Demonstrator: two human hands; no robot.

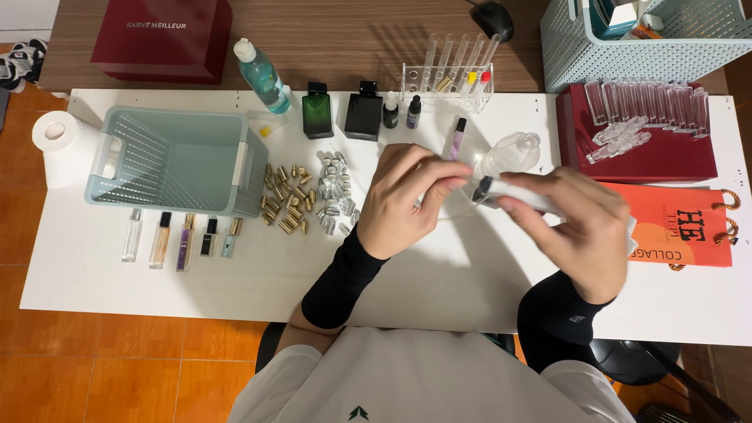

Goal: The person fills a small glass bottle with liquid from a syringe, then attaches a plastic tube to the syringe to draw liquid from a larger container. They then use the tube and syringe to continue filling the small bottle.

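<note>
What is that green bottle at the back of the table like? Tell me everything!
The green bottle is small, square-shouldered and see-through, probably glass, with a black cap on top. It stands upright on the white table near the back edge. A black bottle of similar shape stands just to its right, apart from it, and a tall blue bottle leans to its left. Neither hand touches it.

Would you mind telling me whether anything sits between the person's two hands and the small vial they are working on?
Nothing visible does. The right hand already grips the small clear vial, and the left hand has its fingertips at the vial's dark end. The clear flask lies behind them on the white table, apart from both.
</note>
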